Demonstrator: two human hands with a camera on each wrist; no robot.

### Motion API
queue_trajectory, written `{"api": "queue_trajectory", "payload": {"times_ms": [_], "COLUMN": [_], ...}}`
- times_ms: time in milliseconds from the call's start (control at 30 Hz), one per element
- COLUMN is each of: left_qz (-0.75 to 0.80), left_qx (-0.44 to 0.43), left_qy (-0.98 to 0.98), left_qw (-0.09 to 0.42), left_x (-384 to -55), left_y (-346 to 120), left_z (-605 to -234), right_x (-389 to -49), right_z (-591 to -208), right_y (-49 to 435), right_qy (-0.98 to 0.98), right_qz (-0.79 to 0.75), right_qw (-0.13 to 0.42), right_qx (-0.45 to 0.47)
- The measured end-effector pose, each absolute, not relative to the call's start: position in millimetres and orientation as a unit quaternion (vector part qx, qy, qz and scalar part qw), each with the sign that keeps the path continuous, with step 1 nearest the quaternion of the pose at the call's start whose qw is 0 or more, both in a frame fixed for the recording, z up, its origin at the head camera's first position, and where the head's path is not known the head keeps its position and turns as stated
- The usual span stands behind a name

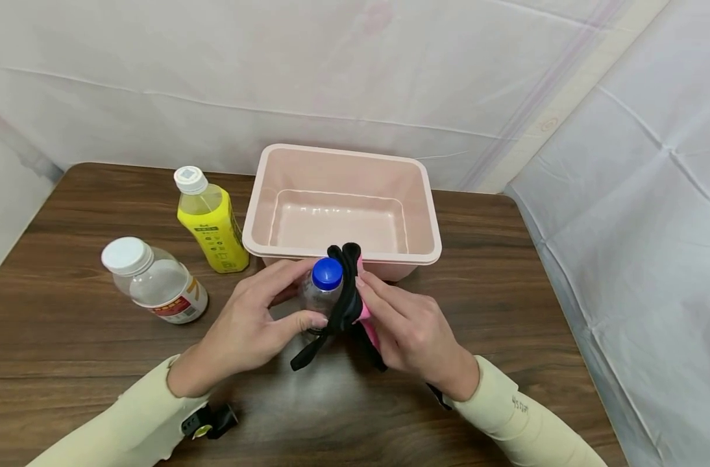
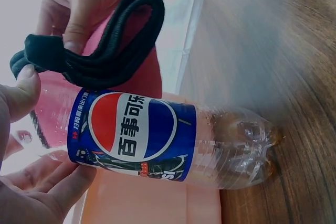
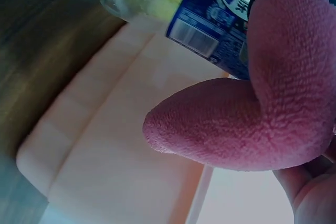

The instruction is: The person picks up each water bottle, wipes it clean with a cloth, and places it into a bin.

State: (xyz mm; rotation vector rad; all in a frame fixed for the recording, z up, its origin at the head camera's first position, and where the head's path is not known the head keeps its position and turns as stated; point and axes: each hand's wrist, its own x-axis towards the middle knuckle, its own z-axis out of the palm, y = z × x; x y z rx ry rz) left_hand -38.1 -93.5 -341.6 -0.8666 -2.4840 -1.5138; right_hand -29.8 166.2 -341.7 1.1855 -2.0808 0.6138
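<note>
My left hand (image 1: 252, 318) grips a clear plastic Pepsi bottle (image 2: 134, 129) round its upper part. The bottle has a blue cap (image 1: 327, 274) and a blue label, with a little dark liquid near its base. Pinched in my right hand (image 1: 416, 324) is a folded pink fuzzy cloth piece (image 3: 294, 66) with black edging. Its looped black strap (image 2: 115, 51) lies against the bottle's side, and my left thumb reaches the strap. In the right wrist view the pink cloth covers part of the bottle.
Just beyond my hands stands a pale pink plastic bin (image 1: 337, 227). To its left are a bottle with a yellow label (image 1: 211, 227) and a clear, white-capped bottle (image 1: 171, 285). White sheeting (image 1: 331, 65) hangs behind the wooden table (image 1: 483, 259).
</note>
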Motion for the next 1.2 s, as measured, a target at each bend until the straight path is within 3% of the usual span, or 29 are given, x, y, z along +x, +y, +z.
{"api": "queue_trajectory", "payload": {"times_ms": [233,400,533,1200], "left_qz": [-0.5,-0.5,-0.501,-0.497], "left_qx": [-0.294,-0.296,-0.293,-0.282], "left_qy": [-0.812,-0.812,-0.812,-0.819], "left_qw": [0.06,0.061,0.059,0.052], "left_x": [-36.5,-36.4,-36.5,-32.4], "left_y": [-91.8,-92.0,-92.1,-90.7], "left_z": [-340.5,-338.6,-338.1,-339.1], "right_x": [-26.8,-28.3,-29.9,-33.6], "right_z": [-354.6,-370.8,-380.9,-401.7], "right_y": [165.8,165.9,166.2,168.8], "right_qy": [-0.791,-0.807,-0.831,-0.867], "right_qz": [0.269,0.28,0.26,0.126], "right_qw": [0.325,0.285,0.247,0.192], "right_qx": [0.443,0.435,0.425,0.443]}}
